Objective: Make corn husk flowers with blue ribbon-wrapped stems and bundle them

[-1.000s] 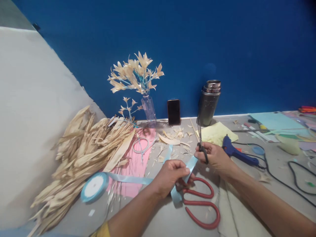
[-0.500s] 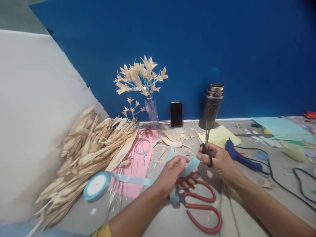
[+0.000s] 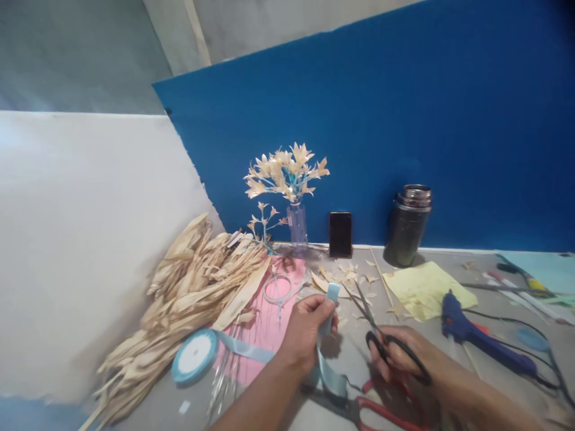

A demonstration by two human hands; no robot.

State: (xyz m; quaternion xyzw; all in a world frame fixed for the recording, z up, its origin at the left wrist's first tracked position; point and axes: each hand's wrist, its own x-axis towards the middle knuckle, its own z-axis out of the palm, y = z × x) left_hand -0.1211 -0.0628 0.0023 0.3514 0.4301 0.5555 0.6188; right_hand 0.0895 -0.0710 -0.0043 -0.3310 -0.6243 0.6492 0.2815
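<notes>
My left hand (image 3: 308, 329) pinches a light blue ribbon (image 3: 333, 293), whose short end sticks up above the thumb. Below the hand the ribbon hangs in a loop, and another stretch runs left to its spool (image 3: 195, 357). My right hand (image 3: 399, 356) grips small black-handled scissors (image 3: 365, 306). Their blades are slightly parted and point up and left, apart from the ribbon end. Under my hands lies a larger pair of red-handled scissors (image 3: 381, 413), partly hidden by the ribbon and my right hand.
Dried corn husks (image 3: 188, 311) heap at left beside pink paper (image 3: 251, 371) with wires. Behind stand husk flowers in a clear bottle (image 3: 297, 230), a phone (image 3: 340, 234) and a dark flask (image 3: 408, 227). A blue glue gun (image 3: 485, 344) and yellow paper (image 3: 426, 290) lie at right.
My right hand has let go of the ribbon and moved down, with the small scissors now opened in its fingers. My left hand now holds the ribbon end upright. The view has tilted up.
</notes>
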